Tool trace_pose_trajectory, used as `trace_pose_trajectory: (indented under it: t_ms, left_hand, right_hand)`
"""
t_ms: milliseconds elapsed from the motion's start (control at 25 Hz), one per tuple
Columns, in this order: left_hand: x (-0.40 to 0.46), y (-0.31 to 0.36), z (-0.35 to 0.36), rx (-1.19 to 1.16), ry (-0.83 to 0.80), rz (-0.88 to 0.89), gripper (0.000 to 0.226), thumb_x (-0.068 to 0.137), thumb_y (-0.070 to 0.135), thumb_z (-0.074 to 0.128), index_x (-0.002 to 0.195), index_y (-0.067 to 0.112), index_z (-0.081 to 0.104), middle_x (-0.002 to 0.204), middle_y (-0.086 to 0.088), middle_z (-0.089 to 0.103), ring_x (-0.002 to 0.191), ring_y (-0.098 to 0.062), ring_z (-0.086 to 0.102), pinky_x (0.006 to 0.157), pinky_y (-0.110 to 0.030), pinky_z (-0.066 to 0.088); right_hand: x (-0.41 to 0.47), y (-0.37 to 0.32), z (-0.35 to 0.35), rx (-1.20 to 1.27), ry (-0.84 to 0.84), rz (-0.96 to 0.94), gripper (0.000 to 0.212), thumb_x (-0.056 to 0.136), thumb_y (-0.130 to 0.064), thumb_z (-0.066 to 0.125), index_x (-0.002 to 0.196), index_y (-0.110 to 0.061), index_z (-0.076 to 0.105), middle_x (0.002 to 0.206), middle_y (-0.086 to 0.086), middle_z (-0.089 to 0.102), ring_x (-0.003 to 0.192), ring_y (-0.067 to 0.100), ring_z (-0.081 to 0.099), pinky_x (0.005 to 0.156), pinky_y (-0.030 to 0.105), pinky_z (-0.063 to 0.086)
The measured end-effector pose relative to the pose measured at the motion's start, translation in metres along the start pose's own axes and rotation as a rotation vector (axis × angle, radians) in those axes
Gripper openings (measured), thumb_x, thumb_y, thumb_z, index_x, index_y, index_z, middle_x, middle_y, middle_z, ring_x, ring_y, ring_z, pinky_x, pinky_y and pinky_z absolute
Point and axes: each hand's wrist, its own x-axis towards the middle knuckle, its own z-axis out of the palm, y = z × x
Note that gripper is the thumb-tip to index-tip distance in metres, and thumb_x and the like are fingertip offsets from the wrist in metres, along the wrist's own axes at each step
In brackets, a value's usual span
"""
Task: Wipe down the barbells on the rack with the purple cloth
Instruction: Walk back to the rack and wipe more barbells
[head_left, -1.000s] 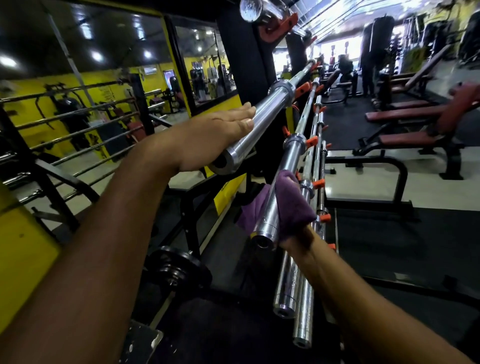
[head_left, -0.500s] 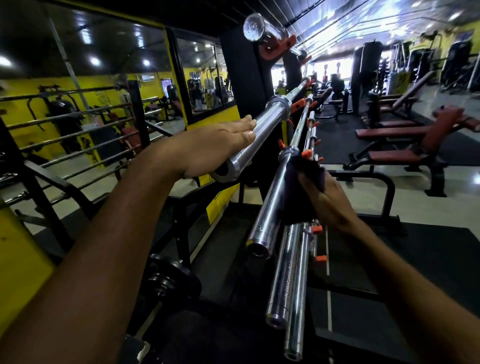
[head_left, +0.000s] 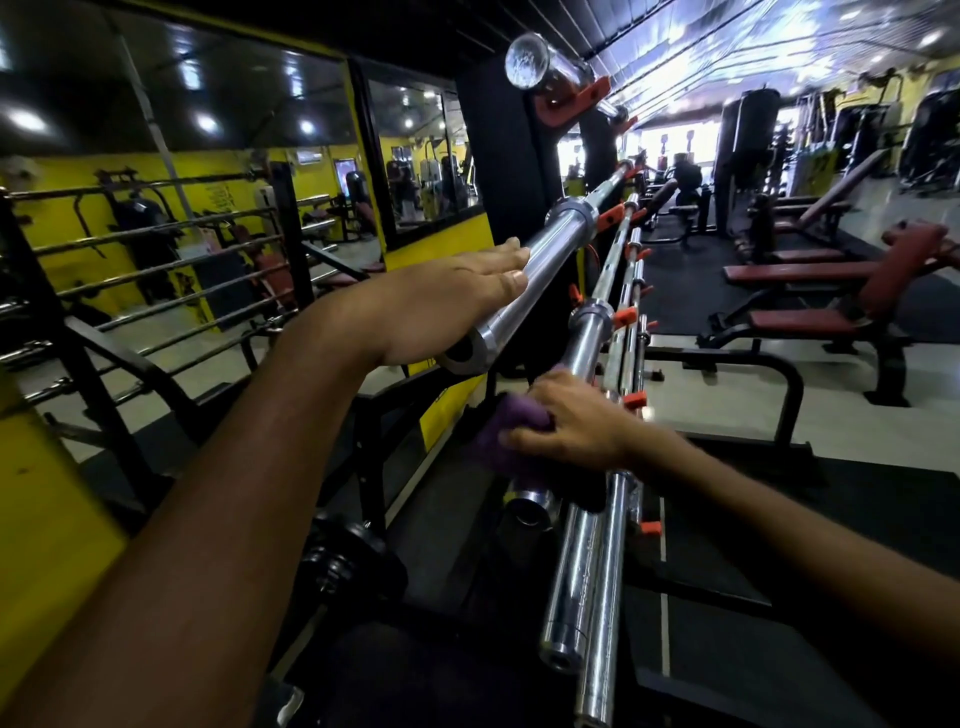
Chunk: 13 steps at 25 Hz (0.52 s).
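Nearest to the camera, the sleeves of two low barbells (head_left: 576, 571) end at the bottom middle, their open ends toward the viewer. Their long axis runs from near to far, rising slightly toward the rack (head_left: 631, 317) with orange hooks. Just left of them, a black weight plate (head_left: 353, 564) lies on the dark floor.

A little farther, the right hand (head_left: 576, 423) grips the purple cloth (head_left: 511, 431) around the sleeve of the middle barbell (head_left: 589, 338); the fingers are curled over the cloth, and the cloth sits near the sleeve's near end, whose round tip (head_left: 527, 506) shows below the hand. This bar also points away from the viewer, up and to the right.

Higher and left, the left hand (head_left: 447, 306) rests on the sleeve of an upper barbell (head_left: 540, 260) with fingers straight and together, palm against the metal near its open end. This bar runs from near left to far right, up into the rack.

Above it, one more chrome bar end (head_left: 527, 60) sits in an orange holder. On the far right are red padded benches (head_left: 810, 306); on the left, a yellow wall (head_left: 47, 519) and a mirror. I can read no brand or writing on the bars.
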Motion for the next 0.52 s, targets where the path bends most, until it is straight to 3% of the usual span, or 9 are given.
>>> trace_pose_trajectory:
  t_ms: [40, 160, 240, 360, 440, 520]
  left_hand:
    - [0.001, -0.001, 0.000, 0.005, 0.003, 0.004, 0.051, 0.108, 0.039, 0.034, 0.156, 0.027, 0.027, 0.162, 0.021, 0.017, 0.146, 0.006, 0.016, 0.121, -0.022, 0.011]
    - [0.001, -0.001, 0.000, 0.009, 0.005, 0.006, 0.051, 0.107, 0.040, 0.034, 0.156, 0.028, 0.027, 0.162, 0.022, 0.018, 0.145, 0.007, 0.016, 0.121, -0.022, 0.011]
    - [0.000, -0.001, 0.000, 0.010, 0.001, 0.008, 0.051, 0.107, 0.040, 0.033, 0.156, 0.029, 0.027, 0.161, 0.023, 0.018, 0.145, 0.007, 0.016, 0.121, -0.023, 0.011]
    - [-0.002, 0.001, 0.000, 0.043, 0.000, 0.012, 0.050, 0.108, 0.039, 0.032, 0.156, 0.028, 0.027, 0.162, 0.021, 0.019, 0.144, 0.007, 0.018, 0.111, -0.011, 0.011]
    - [-0.003, 0.004, -0.001, 0.063, 0.006, 0.005, 0.050, 0.108, 0.038, 0.031, 0.156, 0.027, 0.027, 0.162, 0.020, 0.020, 0.142, 0.008, 0.019, 0.100, -0.001, 0.013]
    - [-0.003, 0.005, -0.001, 0.059, 0.014, 0.003, 0.049, 0.108, 0.037, 0.032, 0.156, 0.026, 0.028, 0.162, 0.020, 0.020, 0.142, 0.007, 0.019, 0.100, -0.004, 0.013]
  right_hand:
    - [-0.013, -0.014, 0.005, 0.016, 0.037, -0.090, 0.056, 0.086, -0.064, 0.052, 0.081, -0.011, 0.066, 0.083, 0.008, 0.065, 0.086, 0.022, 0.058, 0.086, 0.010, 0.025]
    - [-0.038, -0.029, 0.013, 0.070, 0.005, -0.352, 0.049, 0.087, -0.063, 0.049, 0.086, -0.017, 0.067, 0.087, -0.003, 0.066, 0.089, 0.014, 0.059, 0.102, 0.028, 0.032]
    - [-0.032, -0.016, 0.009, 0.052, -0.043, -0.415, 0.050, 0.087, -0.062, 0.051, 0.090, -0.015, 0.068, 0.092, -0.003, 0.065, 0.095, 0.015, 0.057, 0.100, 0.034, 0.038]
    - [0.014, 0.026, -0.014, -0.018, -0.079, -0.056, 0.068, 0.076, -0.073, 0.041, 0.082, -0.009, 0.063, 0.089, 0.010, 0.064, 0.095, 0.024, 0.058, 0.095, 0.037, 0.042]
    - [0.044, 0.055, -0.025, -0.063, -0.116, 0.185, 0.060, 0.083, -0.070, 0.045, 0.078, -0.012, 0.061, 0.089, 0.010, 0.063, 0.098, 0.027, 0.061, 0.099, 0.038, 0.039]
    - [0.057, 0.056, -0.025, -0.141, -0.171, 0.254, 0.052, 0.086, -0.068, 0.048, 0.072, -0.018, 0.058, 0.090, 0.008, 0.062, 0.104, 0.032, 0.063, 0.095, 0.037, 0.041]
